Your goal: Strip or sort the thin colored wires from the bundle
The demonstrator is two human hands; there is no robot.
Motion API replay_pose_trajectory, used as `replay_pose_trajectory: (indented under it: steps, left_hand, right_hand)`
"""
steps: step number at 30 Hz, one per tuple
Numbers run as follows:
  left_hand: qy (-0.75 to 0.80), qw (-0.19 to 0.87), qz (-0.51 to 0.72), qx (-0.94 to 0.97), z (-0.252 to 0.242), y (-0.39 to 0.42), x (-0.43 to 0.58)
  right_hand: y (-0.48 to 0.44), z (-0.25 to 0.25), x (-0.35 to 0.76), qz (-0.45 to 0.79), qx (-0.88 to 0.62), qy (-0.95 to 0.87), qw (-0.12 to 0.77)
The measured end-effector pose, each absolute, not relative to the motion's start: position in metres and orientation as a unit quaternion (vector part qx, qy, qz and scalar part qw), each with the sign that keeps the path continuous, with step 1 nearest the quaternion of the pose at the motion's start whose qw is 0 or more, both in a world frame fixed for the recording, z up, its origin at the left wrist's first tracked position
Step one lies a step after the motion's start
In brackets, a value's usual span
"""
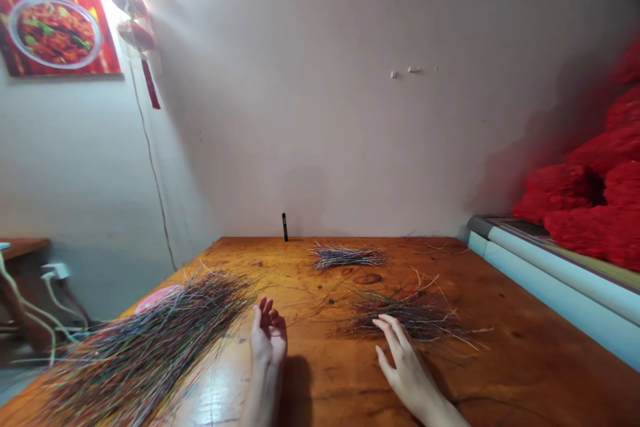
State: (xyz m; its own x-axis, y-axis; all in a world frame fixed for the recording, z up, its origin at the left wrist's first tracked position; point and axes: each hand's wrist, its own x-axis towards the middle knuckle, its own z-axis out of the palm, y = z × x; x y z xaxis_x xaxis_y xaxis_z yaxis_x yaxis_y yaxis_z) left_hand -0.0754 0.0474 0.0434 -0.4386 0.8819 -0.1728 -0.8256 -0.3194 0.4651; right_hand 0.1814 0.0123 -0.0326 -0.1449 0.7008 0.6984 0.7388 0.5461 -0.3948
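Note:
My left hand [270,335] is raised over the wooden table [330,373], palm up, with loosely bent fingers and nothing visible in it. To its left lies a large heap of thin, multicoloured wire strands [165,340], reaching over the near left part of the table. My right hand [403,363] is open, fingers stretched out, at the near edge of a smaller loose pile of wire strands [425,319]. Whether its fingertips touch the pile I cannot tell. Farther back lies a short, neat bundle of wire strands [349,257].
A black marker pen [285,227] stands upright at the table's far edge. A pink object [160,298] shows partly under the large heap. Along the right side are pale rolls [555,280] with red fluffy bundles [590,193] on top. A wall is behind the table.

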Motion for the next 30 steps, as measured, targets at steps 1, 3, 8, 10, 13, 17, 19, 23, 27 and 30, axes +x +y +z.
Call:
replay_pose_trajectory:
  steps: [1, 3, 8, 10, 13, 17, 19, 23, 27, 30]
  left_hand:
    - [0.238, 0.549, 0.799, 0.06, 0.041, 0.048, -0.075]
    - [0.227, 0.594, 0.765, 0.102, 0.036, 0.049, -0.071]
    - [0.254, 0.727, 0.566, 0.294, 0.022, 0.046, -0.041]
    - [0.266, 0.745, 0.481, 0.378, 0.019, 0.041, -0.029]
    - [0.297, 0.73, 0.373, 0.49, 0.016, 0.032, -0.016]
    - [0.342, 0.668, 0.287, 0.595, 0.015, 0.025, -0.006]
    - [0.356, 0.645, 0.27, 0.619, 0.015, 0.023, -0.003]
    - [0.341, 0.644, 0.241, 0.641, 0.014, 0.022, -0.001]
    - [0.322, 0.649, 0.232, 0.649, 0.011, 0.022, 0.0]
    - [0.33, 0.654, 0.246, 0.635, 0.008, 0.024, 0.002]
  right_hand:
    - [0.012, -0.033, 0.181, -0.016, -0.473, -0.754, 0.456]
    - [0.012, -0.031, 0.181, -0.002, -0.462, -0.749, 0.474]
    - [0.011, -0.024, 0.181, 0.104, -0.435, -0.717, 0.534]
    - [0.011, -0.023, 0.181, 0.166, -0.422, -0.701, 0.551]
    - [0.01, -0.02, 0.181, 0.265, -0.394, -0.676, 0.563]
    - [0.007, -0.017, 0.177, 0.299, -0.36, -0.677, 0.568]
    - [0.006, -0.015, 0.175, 0.281, -0.352, -0.696, 0.559]
    - [0.003, -0.013, 0.174, 0.255, -0.357, -0.715, 0.544]
    - [0.0, -0.01, 0.174, 0.251, -0.374, -0.72, 0.529]
    - [-0.001, -0.01, 0.174, 0.258, -0.379, -0.718, 0.524]
